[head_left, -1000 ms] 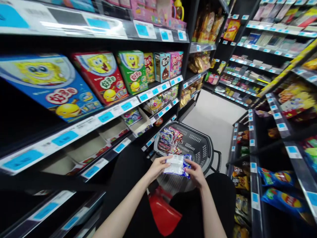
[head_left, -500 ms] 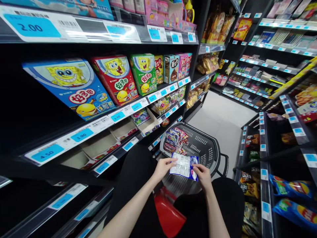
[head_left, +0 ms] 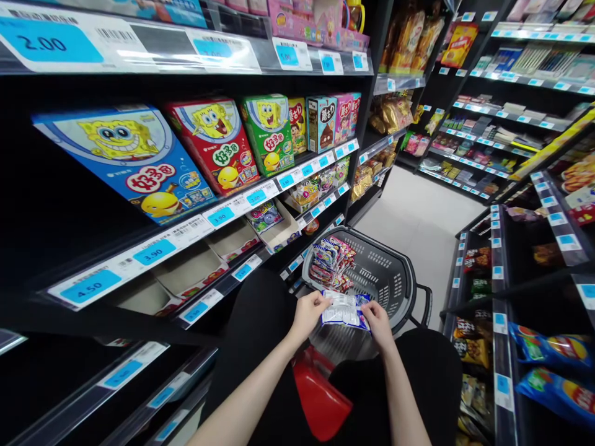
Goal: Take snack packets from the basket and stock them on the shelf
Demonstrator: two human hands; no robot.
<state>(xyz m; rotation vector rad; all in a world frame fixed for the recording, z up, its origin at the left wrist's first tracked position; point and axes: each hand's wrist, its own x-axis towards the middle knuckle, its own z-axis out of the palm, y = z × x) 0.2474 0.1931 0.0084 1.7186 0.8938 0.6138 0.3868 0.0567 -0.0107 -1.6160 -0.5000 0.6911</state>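
Between my two hands is a blue and white candy packet [head_left: 344,311], its pale printed side facing up. My left hand [head_left: 308,314] pinches the packet's left edge with thumb and finger. At its right edge my right hand [head_left: 379,322] grips it in the same way. Directly beneath and beyond is a dark grey shopping basket [head_left: 400,263] with slotted walls and a handle at its right. A pile of colourful candy packets [head_left: 331,260] lies inside, at the basket's left end.
Left of me runs a shelf with a blue snack box [head_left: 125,164], a red snack box [head_left: 216,145] and a green one [head_left: 269,133]. Below are open display cartons [head_left: 193,272]. Chip bags [head_left: 553,347] fill the right shelf. A red object [head_left: 320,396] is between my knees.
The packet has tilted and looks flatter and more foreshortened, its lower edge raised. Both hands still hold its two ends. The view has shifted slightly.
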